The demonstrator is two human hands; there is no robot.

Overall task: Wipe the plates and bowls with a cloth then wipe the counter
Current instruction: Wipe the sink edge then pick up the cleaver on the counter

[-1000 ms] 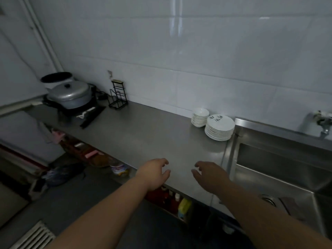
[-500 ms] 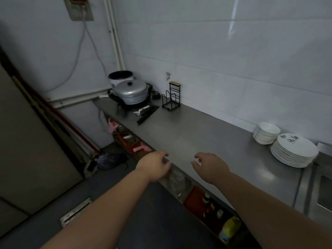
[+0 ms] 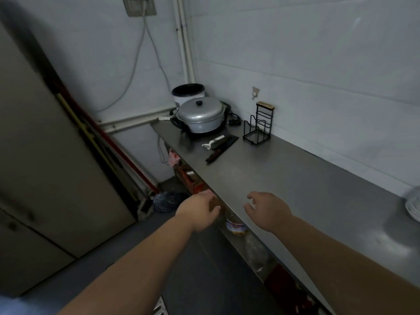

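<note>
The long steel counter (image 3: 295, 192) runs from the far left corner toward the right. Only the blurred rim of the white plate stack (image 3: 414, 206) shows at the right frame edge; the bowls are out of view. No cloth is visible. My left hand (image 3: 200, 211) hangs in front of the counter's front edge, fingers loosely curled and holding nothing. My right hand (image 3: 268, 211) hovers over the counter near its front edge, fingers loosely curled and empty.
A lidded metal pot (image 3: 200, 117) sits on a burner at the counter's far end, a white cooker (image 3: 188, 94) behind it. A knife (image 3: 221, 148), a white peeler (image 3: 212, 142) and a black wire rack (image 3: 259, 126) lie nearby. Items fill the shelf (image 3: 236, 226) below. Broom handles (image 3: 109, 142) lean at left.
The view has swung left: the sink and bowls left the frame and the plate stack slid to the right edge. Both hands stay out front, empty.
</note>
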